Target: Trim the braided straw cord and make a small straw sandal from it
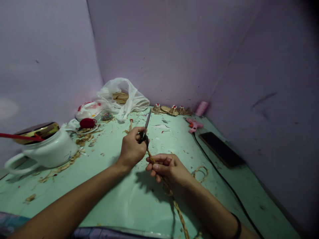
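My left hand [133, 146] is closed around the black handles of a pair of scissors [147, 122], whose blades point up and away from me. Just right of it, my right hand [168, 168] pinches a braided straw cord [178, 212] between thumb and fingers. The cord's upper end reaches the left hand by the scissor handles; whether the left fingers grip it too I cannot tell. Below the right hand the cord hangs toward the table's front edge. A loop of similar cord [201, 174] lies to the right, behind the right forearm.
A white mug-like pot [53, 151] stands at left, with straw scraps around it. At the back are a plastic bag [124, 96], small woven straw pieces [171, 111] and a pink spool [201, 108]. A pink glue gun [194, 125], its cable and a phone [221, 149] lie at right.
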`<state>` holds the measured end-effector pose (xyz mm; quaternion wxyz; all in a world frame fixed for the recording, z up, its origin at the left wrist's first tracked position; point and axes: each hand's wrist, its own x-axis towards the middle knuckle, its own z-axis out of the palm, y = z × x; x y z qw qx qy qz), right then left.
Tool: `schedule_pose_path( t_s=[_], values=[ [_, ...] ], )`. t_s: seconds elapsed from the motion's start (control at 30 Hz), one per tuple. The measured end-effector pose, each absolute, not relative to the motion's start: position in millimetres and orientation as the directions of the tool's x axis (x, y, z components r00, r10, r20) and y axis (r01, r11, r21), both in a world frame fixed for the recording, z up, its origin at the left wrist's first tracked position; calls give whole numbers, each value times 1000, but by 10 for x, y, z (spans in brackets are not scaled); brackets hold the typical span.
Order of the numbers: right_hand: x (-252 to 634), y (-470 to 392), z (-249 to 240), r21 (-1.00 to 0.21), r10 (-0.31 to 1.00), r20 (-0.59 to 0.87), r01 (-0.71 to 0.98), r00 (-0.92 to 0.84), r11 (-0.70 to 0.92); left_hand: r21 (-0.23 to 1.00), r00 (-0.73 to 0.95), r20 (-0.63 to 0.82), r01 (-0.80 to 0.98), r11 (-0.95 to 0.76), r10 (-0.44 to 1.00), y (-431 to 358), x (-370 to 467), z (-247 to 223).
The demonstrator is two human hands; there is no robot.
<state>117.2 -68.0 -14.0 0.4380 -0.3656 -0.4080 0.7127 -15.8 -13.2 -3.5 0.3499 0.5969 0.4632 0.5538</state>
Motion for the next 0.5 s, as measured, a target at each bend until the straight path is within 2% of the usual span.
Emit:
schedule_pose_path(
  t_s=[0.13,0.33,0.5],
  values=[
    [1178,-685,-119,-907,929,-144,-331,-340,-261,936,-27,322,160,-314,946,-132,-143,-46],
    [1266,-642,-95,-923,907,-228,-217,-355,-317,990,-3,53,-130,-53,999,-40,-203,25],
    [1292,-620,-92,-918,893,-257,-196,-369,-345,984,-30,66,-162,-70,997,-30,-233,78]
  ],
)
